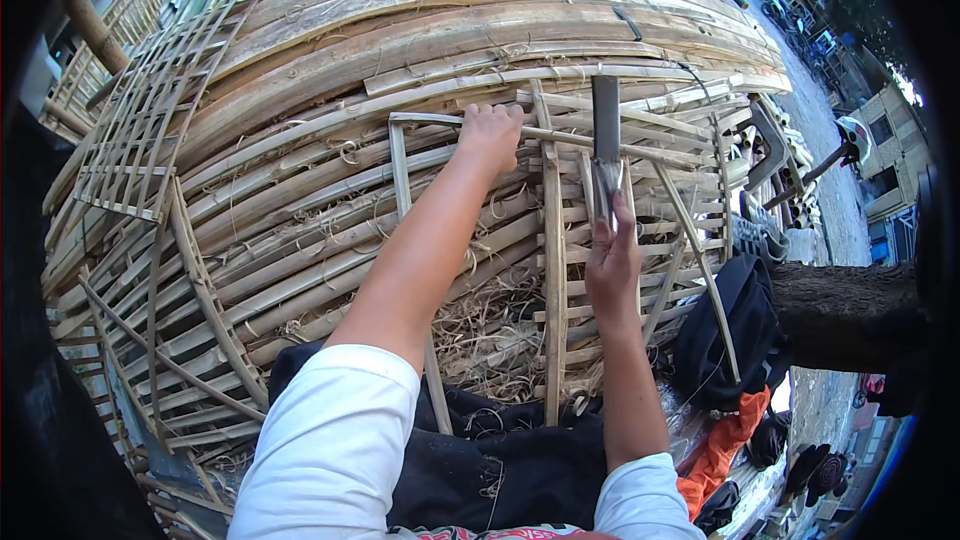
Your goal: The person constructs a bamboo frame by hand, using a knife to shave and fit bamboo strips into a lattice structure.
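Note:
My left hand (490, 135) is closed around a thin bamboo strip (565, 137) lying crosswise in front of me. In my right hand (612, 260) is a knife with a broad, square-ended dark blade (606, 115), held upright by its lower end. The blade stands over the strip to the right of my left hand; whether they touch I cannot tell. Beneath both hands lies a bamboo lattice, with a thicker upright slat (553, 290) between my arms. Another narrow strip (402, 175) runs down from the crosswise strip's left end, past my left forearm.
Split bamboo lengths (330, 70) are stacked behind the work. A woven bamboo panel (150, 110) leans at the left. Shavings (490, 340) cover the middle. At the right are dark cloth (725, 330), an orange cloth (725, 450), a thick log (845, 315) and a hammer-like tool (850, 140).

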The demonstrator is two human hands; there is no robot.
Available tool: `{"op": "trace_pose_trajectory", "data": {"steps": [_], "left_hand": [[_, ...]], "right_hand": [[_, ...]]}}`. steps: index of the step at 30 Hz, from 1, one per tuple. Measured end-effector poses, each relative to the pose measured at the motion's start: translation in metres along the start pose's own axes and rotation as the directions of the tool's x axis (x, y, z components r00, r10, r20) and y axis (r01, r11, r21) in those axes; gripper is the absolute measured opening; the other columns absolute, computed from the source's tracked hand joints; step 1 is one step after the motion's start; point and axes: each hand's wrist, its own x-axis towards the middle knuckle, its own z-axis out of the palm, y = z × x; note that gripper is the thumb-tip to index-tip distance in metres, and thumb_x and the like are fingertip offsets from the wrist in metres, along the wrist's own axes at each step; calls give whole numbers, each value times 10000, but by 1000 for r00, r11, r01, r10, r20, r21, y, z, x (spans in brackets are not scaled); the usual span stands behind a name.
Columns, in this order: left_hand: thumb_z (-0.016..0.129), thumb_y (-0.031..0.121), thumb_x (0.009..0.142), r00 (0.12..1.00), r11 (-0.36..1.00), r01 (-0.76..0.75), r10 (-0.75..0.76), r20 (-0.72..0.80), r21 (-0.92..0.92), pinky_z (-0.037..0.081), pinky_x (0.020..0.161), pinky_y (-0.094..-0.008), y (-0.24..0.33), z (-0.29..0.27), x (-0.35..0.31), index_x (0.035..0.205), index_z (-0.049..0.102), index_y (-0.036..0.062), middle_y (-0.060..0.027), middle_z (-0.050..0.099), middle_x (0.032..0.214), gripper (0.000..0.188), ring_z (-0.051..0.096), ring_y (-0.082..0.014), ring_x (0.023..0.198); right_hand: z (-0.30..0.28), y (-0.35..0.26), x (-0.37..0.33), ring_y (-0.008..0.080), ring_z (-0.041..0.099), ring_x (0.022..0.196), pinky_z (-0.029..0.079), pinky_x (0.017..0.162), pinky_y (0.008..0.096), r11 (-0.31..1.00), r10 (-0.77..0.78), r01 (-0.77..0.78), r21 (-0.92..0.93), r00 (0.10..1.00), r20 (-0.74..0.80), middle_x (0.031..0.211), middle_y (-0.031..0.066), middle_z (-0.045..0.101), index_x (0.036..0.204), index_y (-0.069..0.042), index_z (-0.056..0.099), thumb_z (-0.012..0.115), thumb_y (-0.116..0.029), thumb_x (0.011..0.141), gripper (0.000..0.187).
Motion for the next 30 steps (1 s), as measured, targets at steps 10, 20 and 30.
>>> {"op": "trace_pose_trajectory", "data": {"steps": [10,20,30], "left_hand": [[749,168,703,1000,1000,-16,15,-17,-17,449,948,-460,2,2,-4,1219,512,33,-161,641,1162,583,614,-321,1124],[750,176,706,999,1000,-18,18,-26,-22,444,958,-461,3,2,2,1195,521,38,-158,644,1167,558,612,-328,1129],[763,191,708,1000,999,4,-4,17,-33,448,958,-460,-3,2,-2,1223,513,40,-167,638,1184,591,611,-327,1137]], "right_hand": [[15,20,-10,450,655,803,496,654,530,948,199,-112,-297,938,285,925,240,674,1436,-159,400,457,-267,1037,418],[5,14,-3,455,653,773,502,648,511,915,288,-141,-378,885,367,894,253,660,1414,-182,415,484,-227,1030,392],[-1,-18,5,424,664,851,504,702,519,950,224,-140,-278,928,299,962,213,671,1445,-194,400,523,-245,1004,460]]}}
